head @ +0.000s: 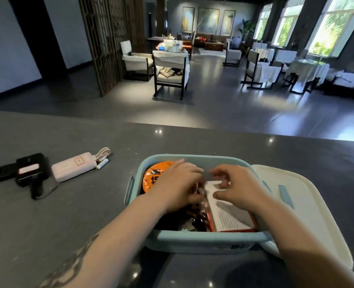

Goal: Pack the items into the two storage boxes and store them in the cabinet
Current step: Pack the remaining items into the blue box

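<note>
A light blue storage box (192, 239) stands open on the dark counter in front of me. Inside lie an orange noodle cup (153, 175) at the far left, dark snack packets (190, 221) in the middle and a red-edged white box with printed text (230, 217) on the right. My left hand (178, 186) reaches into the box and its curled fingers pinch a dark packet. My right hand (236, 189) rests on the white box, fingers curled at its far edge. The box's white lid (309, 206) lies to the right, partly under the box.
On the counter at left lie a pink power bank (72, 166) with a coiled cable (103, 153), a small battery (102, 163) and a black handheld device (31, 173). The counter's far edge (234, 129) drops to a room with chairs and tables.
</note>
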